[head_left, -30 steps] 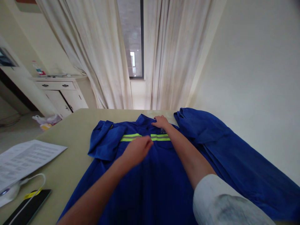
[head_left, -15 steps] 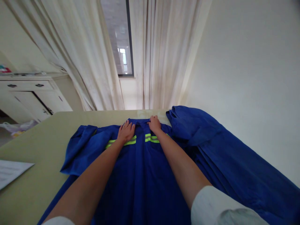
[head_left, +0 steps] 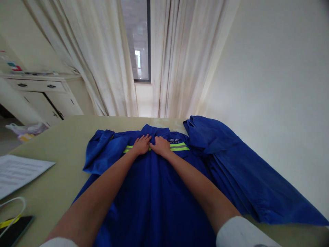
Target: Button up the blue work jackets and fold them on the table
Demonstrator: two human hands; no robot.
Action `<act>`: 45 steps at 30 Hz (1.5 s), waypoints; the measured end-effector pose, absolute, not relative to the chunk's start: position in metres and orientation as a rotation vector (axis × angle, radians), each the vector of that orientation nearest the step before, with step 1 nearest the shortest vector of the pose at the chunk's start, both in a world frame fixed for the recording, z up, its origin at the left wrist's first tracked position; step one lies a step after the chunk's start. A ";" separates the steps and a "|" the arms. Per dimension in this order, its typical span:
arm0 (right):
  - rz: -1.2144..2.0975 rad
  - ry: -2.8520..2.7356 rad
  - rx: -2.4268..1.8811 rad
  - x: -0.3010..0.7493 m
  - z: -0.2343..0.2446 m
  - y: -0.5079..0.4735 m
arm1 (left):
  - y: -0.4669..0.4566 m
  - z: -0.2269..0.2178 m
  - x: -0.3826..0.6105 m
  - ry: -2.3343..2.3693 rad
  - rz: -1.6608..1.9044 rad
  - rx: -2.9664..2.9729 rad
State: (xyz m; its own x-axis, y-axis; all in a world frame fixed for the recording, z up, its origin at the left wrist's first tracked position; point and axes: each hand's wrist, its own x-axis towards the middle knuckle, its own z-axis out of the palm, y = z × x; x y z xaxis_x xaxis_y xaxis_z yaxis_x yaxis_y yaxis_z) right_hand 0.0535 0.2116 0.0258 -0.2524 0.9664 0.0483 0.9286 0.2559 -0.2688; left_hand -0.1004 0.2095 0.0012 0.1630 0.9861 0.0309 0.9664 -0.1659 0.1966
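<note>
A blue work jacket (head_left: 136, 192) with yellow-green and grey reflective strips lies spread front side up, its collar at the far end. My left hand (head_left: 142, 144) rests on the left chest by the front placket, fingers stretched out over the cloth. Just beside it, my right hand (head_left: 160, 146) has its fingers closed at the placket, at the level of the reflective strip (head_left: 180, 147); the fingertips pinch the placket's edge. White print shows on the chest to the right of that hand.
Folded blue cloth (head_left: 231, 161) lies along the right side of the pale green table (head_left: 69, 137). At the left are a printed sheet (head_left: 20, 171) and a dark phone (head_left: 17, 228) with a white cable. Beyond stand a white cabinet (head_left: 51, 99) and curtains (head_left: 102, 58).
Both hands have moved from the collar area down toward me and closer together at the placket. The collar now stands uncovered. The view has shifted left, bringing the phone into sight.
</note>
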 end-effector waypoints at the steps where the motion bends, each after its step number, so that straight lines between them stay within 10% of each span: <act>1: 0.258 -2.343 -1.776 0.052 0.026 0.211 | 0.209 0.006 -0.103 1.937 0.216 2.290; 17: 0.251 -2.360 -1.555 0.039 0.020 0.198 | 0.146 0.050 -0.246 2.807 1.228 0.966; 30: 0.984 -1.781 -1.189 0.047 0.051 0.178 | 0.148 0.095 -0.217 2.417 1.519 0.986; 37: 1.214 -0.889 -1.058 0.064 0.112 0.206 | 0.161 0.133 -0.111 1.217 1.211 1.920; 45: 0.964 -0.633 -1.368 0.174 0.051 0.182 | 0.153 0.062 -0.211 2.520 0.976 1.021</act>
